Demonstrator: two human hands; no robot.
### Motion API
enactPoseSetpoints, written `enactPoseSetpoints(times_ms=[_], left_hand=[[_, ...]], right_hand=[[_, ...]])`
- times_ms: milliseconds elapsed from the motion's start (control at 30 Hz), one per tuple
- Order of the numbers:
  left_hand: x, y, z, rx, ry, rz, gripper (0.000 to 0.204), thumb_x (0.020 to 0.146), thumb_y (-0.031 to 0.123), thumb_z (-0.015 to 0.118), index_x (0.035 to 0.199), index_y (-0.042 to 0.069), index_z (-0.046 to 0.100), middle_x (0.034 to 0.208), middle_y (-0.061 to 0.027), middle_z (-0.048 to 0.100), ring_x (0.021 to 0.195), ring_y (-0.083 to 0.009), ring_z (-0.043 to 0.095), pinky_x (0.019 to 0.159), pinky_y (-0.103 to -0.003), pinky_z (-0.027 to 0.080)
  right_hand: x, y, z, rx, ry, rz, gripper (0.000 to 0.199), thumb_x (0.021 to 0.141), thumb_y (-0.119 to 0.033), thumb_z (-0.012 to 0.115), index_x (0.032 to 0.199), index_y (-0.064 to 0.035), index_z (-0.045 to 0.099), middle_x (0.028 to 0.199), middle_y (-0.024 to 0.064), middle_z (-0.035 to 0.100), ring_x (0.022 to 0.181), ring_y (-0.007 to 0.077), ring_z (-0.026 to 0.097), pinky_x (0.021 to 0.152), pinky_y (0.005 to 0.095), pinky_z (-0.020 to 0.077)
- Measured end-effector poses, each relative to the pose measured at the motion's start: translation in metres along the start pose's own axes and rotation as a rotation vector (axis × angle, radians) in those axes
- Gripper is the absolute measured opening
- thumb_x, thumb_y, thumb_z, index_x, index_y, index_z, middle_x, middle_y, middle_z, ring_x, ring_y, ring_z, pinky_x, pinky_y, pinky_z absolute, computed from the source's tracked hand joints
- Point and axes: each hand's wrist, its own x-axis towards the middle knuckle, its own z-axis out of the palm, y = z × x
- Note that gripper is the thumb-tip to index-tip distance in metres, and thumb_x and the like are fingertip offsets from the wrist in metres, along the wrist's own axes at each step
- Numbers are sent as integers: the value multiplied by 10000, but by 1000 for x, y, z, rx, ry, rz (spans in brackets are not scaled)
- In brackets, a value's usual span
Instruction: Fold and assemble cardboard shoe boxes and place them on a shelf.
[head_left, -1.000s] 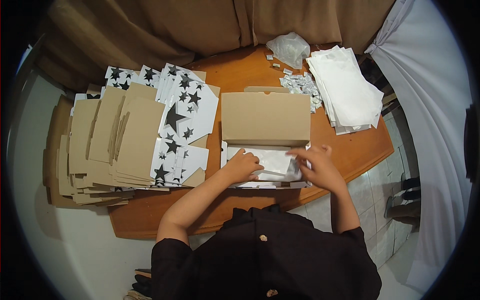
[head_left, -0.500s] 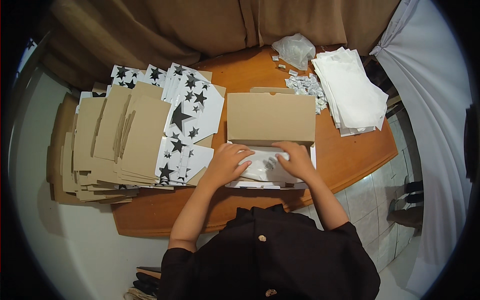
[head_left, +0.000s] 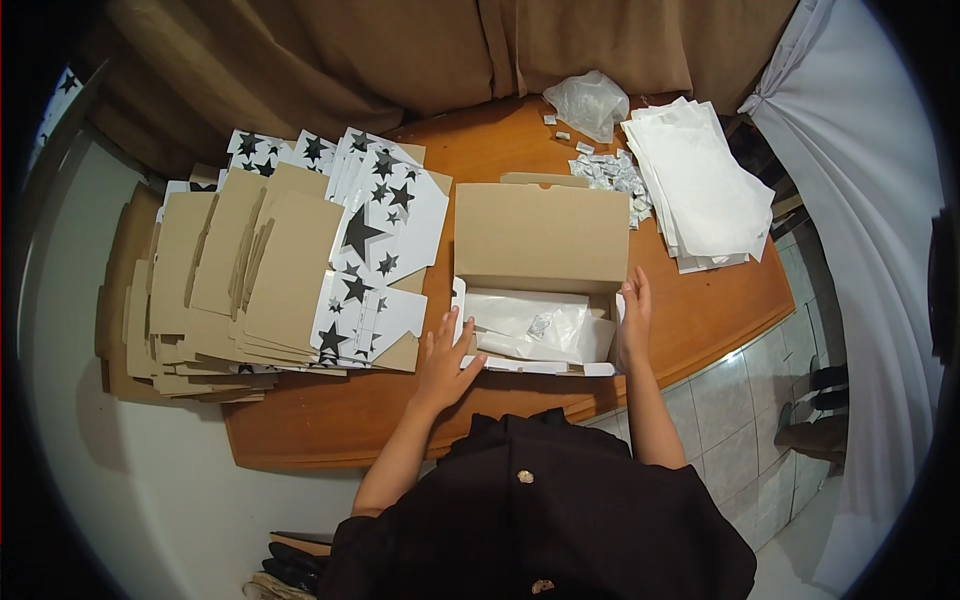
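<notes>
A cardboard box [head_left: 541, 233], brown inside, stands with its lid raised at the back. Inside it lies white tissue paper [head_left: 500, 318], and a small packet [head_left: 540, 326] with printed marks shows on or through the paper. My left hand [head_left: 447, 365] rests at the box's left front corner, fingers spread and touching the side. At the right wall is my right hand [head_left: 636, 315], its fingers stretched upward along the outside of the side flap.
Flattened cardboard boxes [head_left: 290, 270], some printed with black stars, are piled at the left. Behind the box lie small sachets [head_left: 612, 175] and a clear plastic bag [head_left: 590, 105]. White paper sheets [head_left: 700, 185] are stacked at the right. A person's feet [head_left: 825, 385] show beyond the table.
Both hands have left the white paper inside the box and moved outward to its two sides. The paper and small packet now lie uncovered in the box.
</notes>
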Motion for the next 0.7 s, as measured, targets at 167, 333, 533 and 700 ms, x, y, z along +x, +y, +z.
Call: enactPoseSetpoints(times_ms=[167,333,533,700], left_hand=[[8,7,12,-134,200,-56,501,887,224,464,1363,79,409,1470,-191,233,1368,-367,194,1076,-534,145],[24,5,21,-87,316,-35,575,880,204,484,1397,29,303,1458,-191,258,1351,-384,223,1076,-524,153],[25,-10,51,-120,719,-6,808,824,234,634,1425,19,139,1405,-283,218,1279,-423,244,1052,-493,208],[6,28,49,131,838,400,395,789,239,677,1154,131,572,1219,-176,370,1112,-270,337,906,-434,286]], right_hand=[[2,-4,5,5,70,-80,580,929,-227,475,1429,-76,222,1229,156,460,1121,211,444,999,326,308],[19,-14,6,62,80,-73,561,937,-362,378,1413,-82,277,1179,65,498,1108,173,408,1008,323,256],[35,-9,-1,-83,-155,-477,631,890,-491,412,1343,-52,387,1291,102,421,1213,231,350,1050,361,206],[-8,-27,10,-60,-150,-523,893,769,-543,623,1407,-59,227,1409,163,255,1317,310,259,1083,395,184]])
